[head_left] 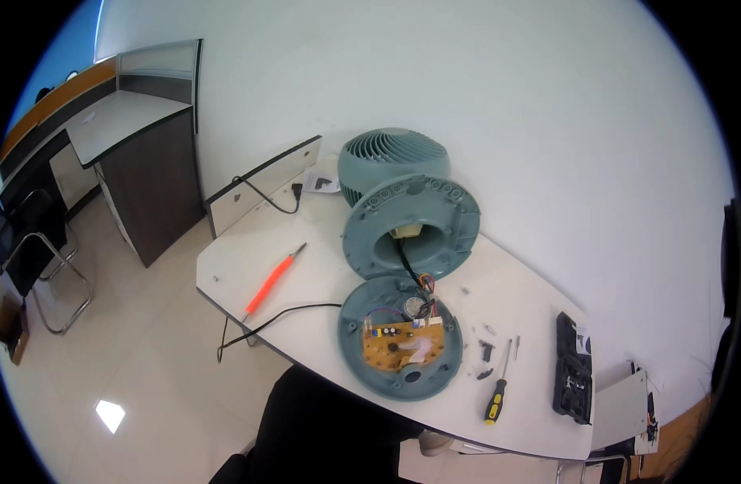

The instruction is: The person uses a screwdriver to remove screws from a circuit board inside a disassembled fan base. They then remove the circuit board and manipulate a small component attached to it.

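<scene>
Neither of my hands shows. A grey-green fan housing (pixel 391 153) with slatted vents stands at the back of the white table (pixel 524 290). Against it leans an upturned round base part (pixel 455 230) with dark wires running from its hollow middle. In front lies the open round bottom plate (pixel 359 302) holding a brown circuit board (pixel 374 351) and a small silver round part (pixel 413 306). An orange pen-shaped tool (pixel 270 285) with a metal tip lies to the left. A yellow-black screwdriver (pixel 496 398) and small loose parts (pixel 486 352) lie to the right.
A black open tool case (pixel 572 367) sits at the table's right end. A power plug (pixel 297 196) and folded paper (pixel 320 182) are at the back left, beside a low panel. A desk (pixel 129 101) and chair (pixel 40 266) stand leftward; my dark-clothed legs are below.
</scene>
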The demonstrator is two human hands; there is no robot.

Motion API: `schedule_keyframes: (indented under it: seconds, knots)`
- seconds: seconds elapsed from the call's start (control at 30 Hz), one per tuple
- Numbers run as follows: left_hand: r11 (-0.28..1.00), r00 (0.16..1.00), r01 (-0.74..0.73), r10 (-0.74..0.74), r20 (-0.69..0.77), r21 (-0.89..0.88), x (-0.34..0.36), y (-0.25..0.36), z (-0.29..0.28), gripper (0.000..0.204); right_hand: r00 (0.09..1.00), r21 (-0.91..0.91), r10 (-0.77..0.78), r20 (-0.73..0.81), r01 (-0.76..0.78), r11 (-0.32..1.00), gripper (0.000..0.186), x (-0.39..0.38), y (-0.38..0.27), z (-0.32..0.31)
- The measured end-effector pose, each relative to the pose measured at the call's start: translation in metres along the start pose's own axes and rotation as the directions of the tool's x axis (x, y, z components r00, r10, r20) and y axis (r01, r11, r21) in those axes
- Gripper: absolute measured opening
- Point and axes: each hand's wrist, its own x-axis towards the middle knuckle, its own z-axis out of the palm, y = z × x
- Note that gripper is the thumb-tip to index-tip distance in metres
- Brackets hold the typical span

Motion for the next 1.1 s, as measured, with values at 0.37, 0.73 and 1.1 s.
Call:
schedule_keyframes:
  seconds: [0.37,0.73,1.1]
  knots:
    - [0.977,0.956,0.211,-0.210,-0.204,-0.018,-0.010,-0.009,-0.052,0.041,0.920,-0.644,-0.089,-0.383,-0.197,0.740,0.041,-0.020,-0.044,-0.011]
    - [0.741,0.535,0.343,-0.659,-0.528,-0.577,-0.002,-0.074,-0.072,0.043,0.920,0.195,-0.325,0.220,0.285,0.938,0.076,-0.049,-0.199,0.184]
    - [0.754,0.560,0.145,-0.597,-0.575,-0.641,0.004,-0.052,-0.060,0.048,0.726,-0.515,-0.636,0.263,0.663,0.544,0.079,-0.048,-0.210,0.137]
